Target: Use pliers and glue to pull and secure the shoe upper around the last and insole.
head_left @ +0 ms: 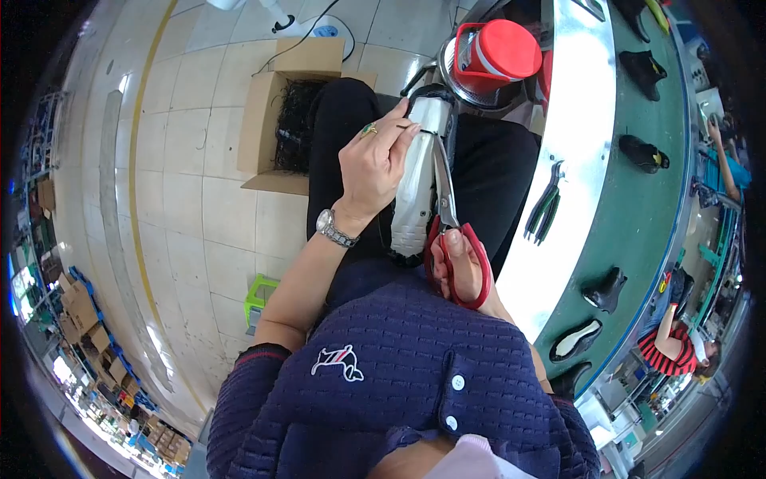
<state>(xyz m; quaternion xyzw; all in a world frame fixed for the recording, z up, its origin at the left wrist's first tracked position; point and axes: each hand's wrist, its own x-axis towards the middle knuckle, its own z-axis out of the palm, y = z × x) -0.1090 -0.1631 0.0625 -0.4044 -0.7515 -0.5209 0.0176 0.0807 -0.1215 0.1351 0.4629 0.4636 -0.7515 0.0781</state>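
Note:
A shoe with a white sole point(411, 180) and dark upper lies sole up across my lap, its toe away from me. A thin black strip point(428, 132) crosses the sole near the toe. My left hand point(373, 164) rests against the shoe's left side, fingertips pinched together on the strip's end. My right hand point(459, 267) grips scissors with red handles point(483, 275), fingers through the loops. The metal blades point(444, 188) run along the sole's right side, their tips beside the strip. Whether the blades touch the strip is too small to tell.
An open cardboard box point(257, 132) of tangled black strands stands on the floor at left. A red-lidded container point(511, 49) sits on a round stool ahead. At right, pliers point(546, 203) lie on a metal ledge beside a green conveyor point(630, 215) carrying dark shoes. Another person point(678, 347) sits beyond it.

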